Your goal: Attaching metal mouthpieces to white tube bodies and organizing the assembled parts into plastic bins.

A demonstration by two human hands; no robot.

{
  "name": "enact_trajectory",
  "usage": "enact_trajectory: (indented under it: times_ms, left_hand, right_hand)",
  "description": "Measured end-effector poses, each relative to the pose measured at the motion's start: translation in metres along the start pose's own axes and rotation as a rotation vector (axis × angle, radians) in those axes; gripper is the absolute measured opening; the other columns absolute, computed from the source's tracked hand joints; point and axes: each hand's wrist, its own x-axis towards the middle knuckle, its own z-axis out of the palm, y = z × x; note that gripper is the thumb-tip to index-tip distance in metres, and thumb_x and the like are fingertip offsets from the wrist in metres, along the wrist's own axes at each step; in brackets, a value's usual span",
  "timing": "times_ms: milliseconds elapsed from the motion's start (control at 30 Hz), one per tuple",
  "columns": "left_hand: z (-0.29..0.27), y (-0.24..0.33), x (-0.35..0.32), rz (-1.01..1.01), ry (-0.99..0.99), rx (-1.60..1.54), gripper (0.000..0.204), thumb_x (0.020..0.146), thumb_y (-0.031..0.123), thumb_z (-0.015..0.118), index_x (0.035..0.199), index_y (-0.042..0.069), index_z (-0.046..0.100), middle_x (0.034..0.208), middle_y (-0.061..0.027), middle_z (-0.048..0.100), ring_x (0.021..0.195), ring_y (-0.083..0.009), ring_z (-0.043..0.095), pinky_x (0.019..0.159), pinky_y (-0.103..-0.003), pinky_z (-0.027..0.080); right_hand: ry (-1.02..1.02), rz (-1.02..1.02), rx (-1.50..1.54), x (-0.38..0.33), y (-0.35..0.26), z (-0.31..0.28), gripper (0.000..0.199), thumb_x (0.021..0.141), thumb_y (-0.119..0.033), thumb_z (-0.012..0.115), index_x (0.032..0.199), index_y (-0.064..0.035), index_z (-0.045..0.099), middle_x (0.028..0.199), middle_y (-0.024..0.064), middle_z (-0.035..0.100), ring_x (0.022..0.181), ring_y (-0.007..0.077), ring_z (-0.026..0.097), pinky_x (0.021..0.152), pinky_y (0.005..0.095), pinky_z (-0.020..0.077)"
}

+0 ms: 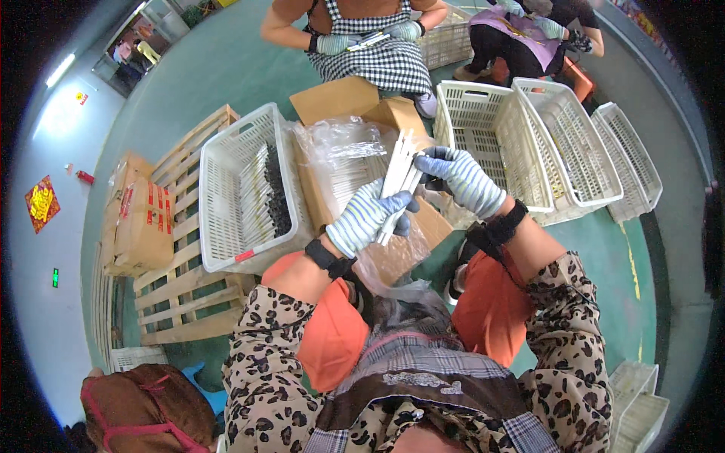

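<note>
My left hand (364,217), in a striped work glove, is closed around a bundle of thin white sticks (398,172) held upright over my lap. In a matching glove, my right hand (462,180) touches the top of the same bundle with its fingers curled over it. Just beyond sits an open cardboard box (343,102) lined with clear plastic (340,143) and holding more white sticks. A white plastic basket (226,196) to the left holds rows of sticks with dark tips (266,192).
Empty white baskets (491,136) stand stacked at the right on the green floor. A wooden pallet (181,294) with taped cartons (140,226) lies at the left. Two other people sit across from me, one in a checked apron (377,53). A brown bag (143,408) rests at lower left.
</note>
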Motion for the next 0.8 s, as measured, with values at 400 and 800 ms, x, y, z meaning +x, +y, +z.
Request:
enact_trajectory:
  times_ms: [400,800]
  left_hand:
    - [-0.013,-0.005,-0.006,-0.046,0.006,0.054,0.032,0.089,0.027,0.057,0.110,0.002,0.055,0.081,-0.0019,0.060,0.057,-0.0068,0.055,0.051,-0.022,0.049]
    - [-0.015,-0.016,0.007,-0.157,0.090,-0.571,0.035,0.088,0.040,0.053,0.100,0.007,0.058,0.086,-0.0048,0.063,0.066,-0.0184,0.060,0.058,-0.033,0.051]
  right_hand:
    - [0.360,-0.350,0.223,0.023,-0.004,-0.047,0.014,0.085,-0.023,0.059,0.086,-0.0092,0.064,0.067,-0.0038,0.055,0.056,0.0046,0.047,0.052,0.0196,0.0385]
    - [-0.356,-1.324,-1.204,-0.021,0.005,0.038,0.026,0.070,-0.013,0.061,0.095,-0.0068,0.058,0.095,0.0082,0.061,0.079,0.0275,0.060,0.067,0.0384,0.0492]
